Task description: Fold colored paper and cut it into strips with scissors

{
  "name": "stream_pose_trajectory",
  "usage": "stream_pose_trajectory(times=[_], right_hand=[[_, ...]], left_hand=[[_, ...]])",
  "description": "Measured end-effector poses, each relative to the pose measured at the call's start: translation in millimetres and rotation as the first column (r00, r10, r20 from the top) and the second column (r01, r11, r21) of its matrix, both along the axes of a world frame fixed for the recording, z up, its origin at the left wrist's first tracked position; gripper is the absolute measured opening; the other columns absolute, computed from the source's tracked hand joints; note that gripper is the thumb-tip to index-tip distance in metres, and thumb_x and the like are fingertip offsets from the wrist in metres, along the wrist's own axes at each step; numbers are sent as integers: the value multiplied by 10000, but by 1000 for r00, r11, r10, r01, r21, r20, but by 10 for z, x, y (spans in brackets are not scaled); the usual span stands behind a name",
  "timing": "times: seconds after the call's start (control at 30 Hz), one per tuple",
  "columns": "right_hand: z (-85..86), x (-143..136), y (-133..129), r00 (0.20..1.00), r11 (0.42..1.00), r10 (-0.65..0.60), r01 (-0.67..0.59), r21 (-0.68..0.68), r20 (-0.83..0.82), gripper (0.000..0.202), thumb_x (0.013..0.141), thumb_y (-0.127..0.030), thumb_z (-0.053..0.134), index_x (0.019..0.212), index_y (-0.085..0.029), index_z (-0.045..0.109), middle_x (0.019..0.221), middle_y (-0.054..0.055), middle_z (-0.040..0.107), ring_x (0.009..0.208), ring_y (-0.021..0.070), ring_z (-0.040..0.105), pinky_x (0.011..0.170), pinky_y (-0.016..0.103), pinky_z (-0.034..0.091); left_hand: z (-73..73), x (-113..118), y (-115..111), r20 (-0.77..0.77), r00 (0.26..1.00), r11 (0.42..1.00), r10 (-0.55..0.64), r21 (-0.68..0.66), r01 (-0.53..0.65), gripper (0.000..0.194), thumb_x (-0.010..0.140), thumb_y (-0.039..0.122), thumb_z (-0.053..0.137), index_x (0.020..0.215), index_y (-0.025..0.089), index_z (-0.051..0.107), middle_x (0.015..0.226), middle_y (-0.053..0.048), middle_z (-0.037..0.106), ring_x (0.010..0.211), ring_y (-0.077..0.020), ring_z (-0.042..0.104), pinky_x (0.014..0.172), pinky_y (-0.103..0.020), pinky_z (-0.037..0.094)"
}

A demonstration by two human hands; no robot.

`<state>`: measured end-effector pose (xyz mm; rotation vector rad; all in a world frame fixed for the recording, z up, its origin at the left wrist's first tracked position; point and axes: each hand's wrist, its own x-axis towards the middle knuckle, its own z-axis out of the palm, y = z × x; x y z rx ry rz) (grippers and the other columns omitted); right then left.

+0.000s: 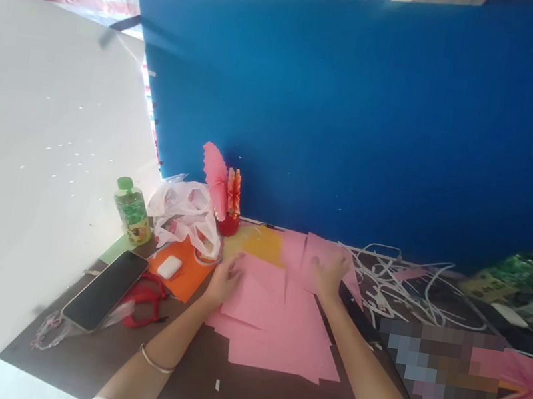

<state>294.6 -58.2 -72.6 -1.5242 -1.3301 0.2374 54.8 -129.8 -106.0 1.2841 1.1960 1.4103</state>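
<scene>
Several overlapping pink paper sheets (285,337) cover the desk in front of me. My left hand (227,281) rests at the left edge of an upper pink sheet (257,289), its fingers loosely bent and apart. Toward the back right, my right hand (330,276) lies over another pink sheet (313,251) set at a slant. It is somewhat blurred, but the thumb stands away from the fingers. Yellow paper (262,243) shows behind the pink sheets, partly covered by them.
Left of the papers are a phone (105,289), red-handled scissors (146,302), a white earbud case (169,268) on orange paper (187,285), a bottle (132,210) and a plastic bag (184,207). White cables (413,297) tangle on the right. A blue panel (360,120) stands behind.
</scene>
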Motion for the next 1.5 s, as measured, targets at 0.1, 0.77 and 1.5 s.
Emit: stream_pose_trajectory(times=[0.1, 0.77, 1.5], right_hand=[[-60, -137, -398, 913, 954, 299, -292, -67, 277, 347, 772, -392, 498, 1070, -220, 543, 1250, 122, 419, 1211, 308, 346, 999, 517, 281], [-333, -4, -1071, 619, 760, 634, -608, -230, 463, 282, 805, -163, 443, 957, -233, 670, 981, 49, 688, 909, 225, 636, 835, 390, 507], [-293, 5, -1082, 605, 740, 657, -633, -229, 450, 198, 837, -198, 494, 872, -203, 689, 987, 59, 686, 939, 206, 629, 862, 348, 498]], left_hand=[[-9, -2, 14, 17, 1000, 999, 6, -35, -6, 331, 669, 135, 620, 995, 189, 636, 1075, -74, 625, 991, -207, 563, 920, -351, 385], [214, -123, -220, -455, 853, 915, -257, 169, 366, 407, 685, 103, 488, 1045, 216, 641, 1222, -67, 550, 1179, -237, 450, 1013, -359, 311], [38, -98, -302, -886, 449, 767, -117, 207, 608, 247, 890, 231, 420, 1003, 197, 637, 1089, -62, 623, 1105, -174, 518, 1005, -361, 375]])
